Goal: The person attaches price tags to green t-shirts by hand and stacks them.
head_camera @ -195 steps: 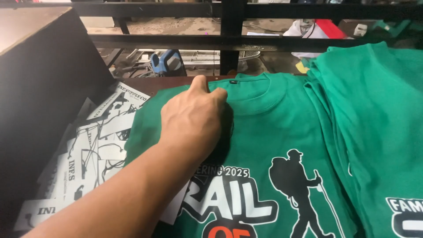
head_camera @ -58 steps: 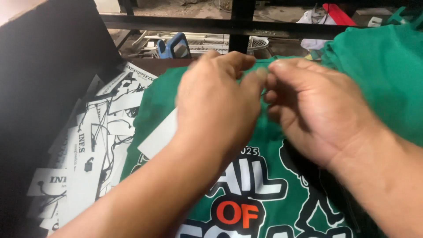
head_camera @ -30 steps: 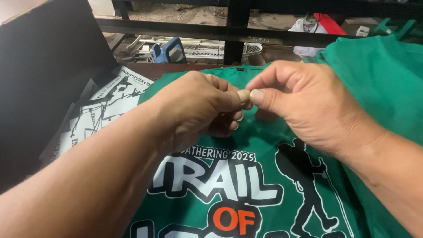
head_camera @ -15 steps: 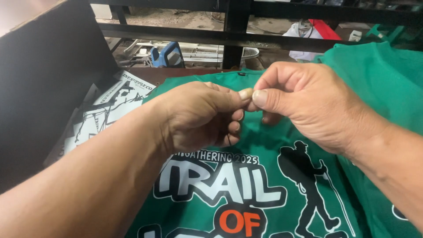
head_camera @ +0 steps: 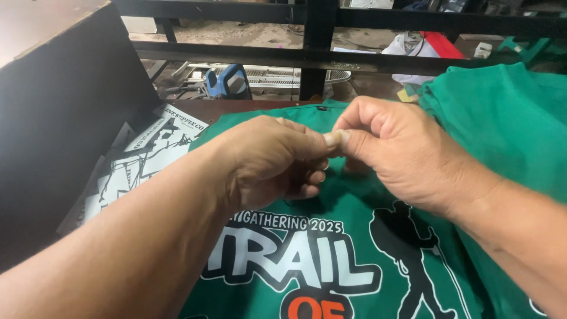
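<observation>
Head view, looking down on 2 bare hands working above a green T-shirt [head_camera: 354, 236] spread flat on the work surface. The left hand [head_camera: 269, 162] reaches in from the lower left, fingers curled, thumb and forefinger pressed together at the tips. The right hand [head_camera: 401, 153] reaches in from the right, its thumb and forefinger pinched and meeting those of the left hand tip to tip, just above the shirt's neckline. Whether anything lies between the pinched fingertips cannot be told; any such item is too small or hidden. The shirt lies front side up, collar away from the viewer, with a white, black and orange printed design [head_camera: 289, 266] and a black silhouette of a hiker [head_camera: 413, 254] below the hands. A stack of further green shirts [head_camera: 508, 124] lies just beside it at the right, partly overlapping its edge. To the left, black-and-white printed sheets [head_camera: 147, 153] lie fanned against a dark slanted panel [head_camera: 59, 118]. A black metal rail [head_camera: 319, 59] crosses behind the table; beyond it, a blue object [head_camera: 227, 80] rests on the floor
</observation>
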